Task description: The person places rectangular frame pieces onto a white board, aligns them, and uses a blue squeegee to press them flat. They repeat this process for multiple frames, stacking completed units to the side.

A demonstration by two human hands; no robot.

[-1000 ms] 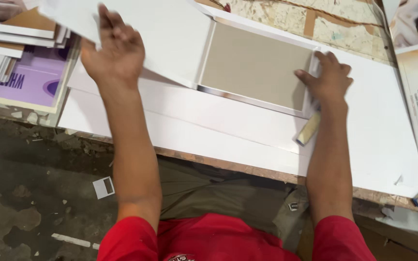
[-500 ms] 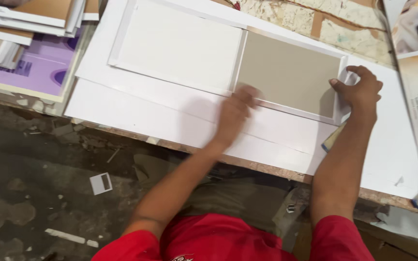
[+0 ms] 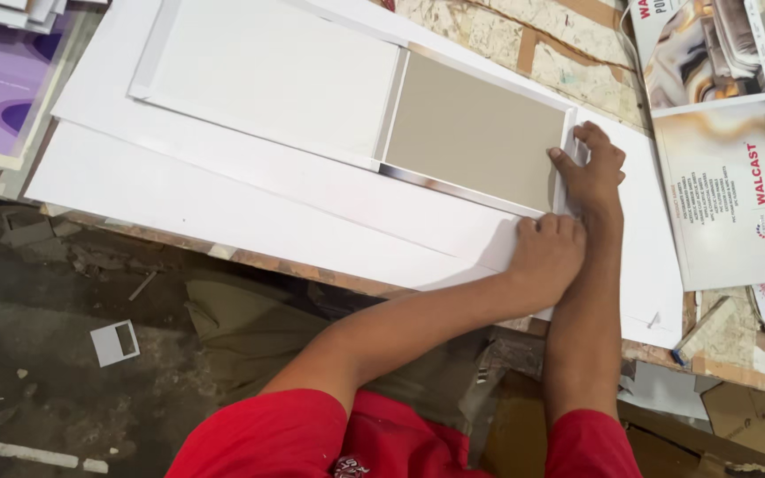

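Observation:
A grey board panel [image 3: 475, 142] lies on large white sheets [image 3: 223, 212], joined at its left to a white panel [image 3: 267, 84] with a white border. My right hand [image 3: 591, 168] presses its fingers on the white flap at the grey panel's right edge. My left hand [image 3: 549, 257] lies flat just below, fingers pressing the white border at the panel's lower right corner. Neither hand holds anything.
Printed brochures [image 3: 728, 186] lie at the right on the wooden table [image 3: 506, 40]. A stack with a purple sheet [image 3: 2, 97] sits at the far left. A small stick-like tool [image 3: 701, 332] rests near the table's front edge. Paper scraps [image 3: 115, 343] lie on the floor.
My left hand has moved from the far left across the white panel to the grey panel's lower right corner. The white panel now lies flat. My right hand stayed at the right edge.

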